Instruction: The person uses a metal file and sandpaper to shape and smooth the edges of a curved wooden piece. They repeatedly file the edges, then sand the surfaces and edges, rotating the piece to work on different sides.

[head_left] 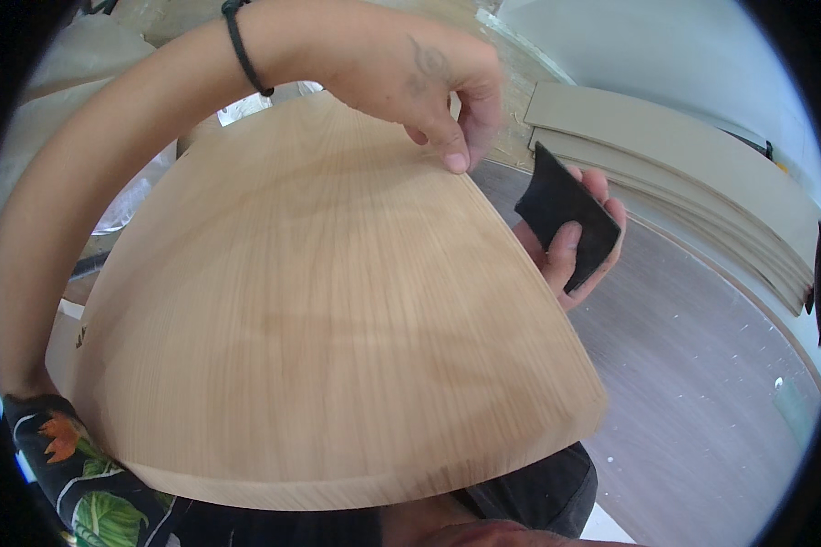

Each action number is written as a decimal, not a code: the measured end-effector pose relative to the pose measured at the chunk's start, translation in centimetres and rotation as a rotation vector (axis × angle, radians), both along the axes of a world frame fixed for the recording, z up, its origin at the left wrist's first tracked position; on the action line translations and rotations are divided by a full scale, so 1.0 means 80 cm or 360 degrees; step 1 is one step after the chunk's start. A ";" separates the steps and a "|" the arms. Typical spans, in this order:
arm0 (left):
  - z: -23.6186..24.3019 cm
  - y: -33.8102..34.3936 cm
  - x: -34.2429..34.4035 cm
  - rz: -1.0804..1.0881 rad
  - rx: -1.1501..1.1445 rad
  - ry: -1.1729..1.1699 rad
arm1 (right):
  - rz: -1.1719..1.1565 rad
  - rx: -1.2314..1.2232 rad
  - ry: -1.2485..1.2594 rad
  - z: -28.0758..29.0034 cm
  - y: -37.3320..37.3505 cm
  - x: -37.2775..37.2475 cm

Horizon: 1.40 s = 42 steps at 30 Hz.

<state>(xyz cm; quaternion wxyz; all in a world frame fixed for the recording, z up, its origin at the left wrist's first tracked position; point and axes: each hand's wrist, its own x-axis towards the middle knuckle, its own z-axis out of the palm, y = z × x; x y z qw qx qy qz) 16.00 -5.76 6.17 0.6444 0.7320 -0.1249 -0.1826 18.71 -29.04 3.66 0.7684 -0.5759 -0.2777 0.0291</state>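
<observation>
A large pale wooden board with straight grain and rounded edges lies tilted across my lap. From the left, my left arm arches over it, and my left hand grips the board's far right edge between thumb and curled fingers. Beyond the right edge is my right hand, partly hidden by the board. Its thumb presses a piece of black sandpaper against the fingers; the sheet is bent and stands off the wood. My right forearm is mostly hidden under the board.
A stack of long beige panels lies at the far right beside a white wall. Below it spreads a grey-brown surface with white specks. Clear plastic wrapping lies at the left. My dark-trousered knee is under the board's near edge.
</observation>
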 end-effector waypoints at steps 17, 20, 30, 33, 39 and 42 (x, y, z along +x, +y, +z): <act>-0.127 -0.004 0.000 0.0535 0.0074 0.0434 | -0.0272 -0.0320 0.0349 -0.012 0.020 0.009; -0.150 -0.012 -0.008 0.0729 0.0362 0.0427 | -0.0135 -0.0265 0.0273 -0.034 0.016 0.021; -0.156 -0.023 -0.050 0.0932 0.0341 0.0215 | 0.0279 -0.0780 -0.0148 -0.176 0.040 0.077; -0.138 -0.020 -0.059 0.0890 0.0267 0.0280 | 0.0528 -0.0833 -0.0367 -0.200 0.042 0.088; -0.118 -0.025 -0.082 0.0979 0.0021 0.0710 | 0.0795 -0.0753 -0.0470 -0.217 0.060 0.082; -0.122 -0.018 -0.091 0.1104 -0.0052 0.0971 | 0.0879 -0.0802 -0.0568 -0.224 0.080 0.073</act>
